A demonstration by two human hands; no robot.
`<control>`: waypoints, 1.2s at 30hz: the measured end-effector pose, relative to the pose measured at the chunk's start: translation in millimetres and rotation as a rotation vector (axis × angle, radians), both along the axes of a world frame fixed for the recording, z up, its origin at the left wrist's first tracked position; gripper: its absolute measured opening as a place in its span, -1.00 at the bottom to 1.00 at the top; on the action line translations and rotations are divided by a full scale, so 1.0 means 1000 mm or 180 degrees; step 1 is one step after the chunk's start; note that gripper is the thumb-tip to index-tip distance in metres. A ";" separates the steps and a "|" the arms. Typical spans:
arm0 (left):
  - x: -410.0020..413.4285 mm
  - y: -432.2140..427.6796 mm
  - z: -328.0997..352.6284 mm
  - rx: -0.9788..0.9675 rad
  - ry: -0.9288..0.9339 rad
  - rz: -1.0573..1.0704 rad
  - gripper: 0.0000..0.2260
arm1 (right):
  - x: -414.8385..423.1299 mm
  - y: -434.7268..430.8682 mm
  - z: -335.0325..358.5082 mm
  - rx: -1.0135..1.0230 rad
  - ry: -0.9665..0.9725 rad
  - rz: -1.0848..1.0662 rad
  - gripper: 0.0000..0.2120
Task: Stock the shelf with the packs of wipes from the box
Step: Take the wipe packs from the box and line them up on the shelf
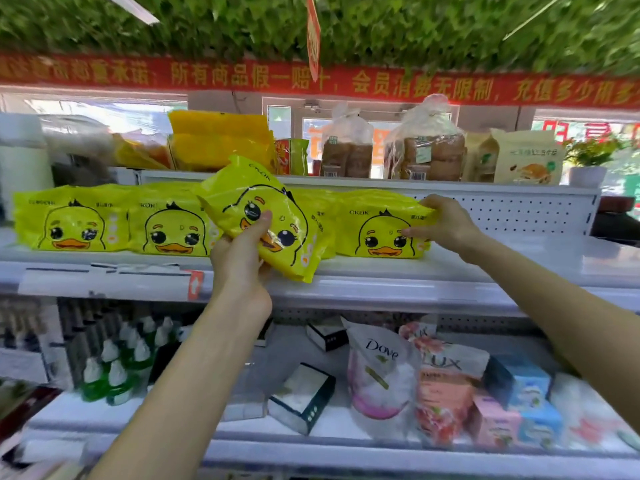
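On the white shelf (381,271) we count four glossy yellow duck-faced wipe packs (72,223); left hand (242,258) grips a tilted fifth pack (256,202), right hand (446,223) pinches the rightmost pack (377,230).

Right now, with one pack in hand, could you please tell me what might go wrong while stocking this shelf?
1. The left hand has its grip only on the lower part of the tilted duck wipes pack, whose corner hangs past the shelf edge; if it slips, it may drop onto the Dove pouch below.
2. The right hand pinches the top corner of the rightmost pack; pulling there could tip it forward.
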State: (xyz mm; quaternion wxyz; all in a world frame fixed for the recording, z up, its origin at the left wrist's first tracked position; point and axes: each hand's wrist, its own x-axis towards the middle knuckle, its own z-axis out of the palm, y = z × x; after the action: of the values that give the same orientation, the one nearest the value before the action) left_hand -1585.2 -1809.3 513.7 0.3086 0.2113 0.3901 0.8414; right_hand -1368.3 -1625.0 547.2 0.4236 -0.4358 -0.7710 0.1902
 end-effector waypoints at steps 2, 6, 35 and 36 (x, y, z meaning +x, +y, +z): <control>-0.003 0.000 -0.002 0.0043 -0.0044 -0.0085 -0.64 | 0.000 0.006 0.002 0.0235 -0.0217 -0.0097 -0.35; -0.008 0.003 -0.007 -0.0036 -0.0102 -0.0134 -0.55 | 0.003 0.012 0.002 0.0290 -0.0399 -0.0124 -0.37; 0.016 0.050 0.059 -0.0587 0.3015 -0.0311 -0.75 | 0.061 -0.038 0.000 -0.0819 0.1200 0.0341 -0.73; 0.015 0.051 0.058 -0.0632 0.3284 -0.0191 -0.79 | 0.061 -0.034 -0.001 -0.0804 0.1148 0.0294 -0.70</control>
State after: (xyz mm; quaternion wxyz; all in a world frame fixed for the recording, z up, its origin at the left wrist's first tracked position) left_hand -1569.9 -1758.0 571.9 0.1189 0.5789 0.5630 0.5778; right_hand -1307.5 -1659.4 545.7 0.4874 -0.4086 -0.6720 0.3793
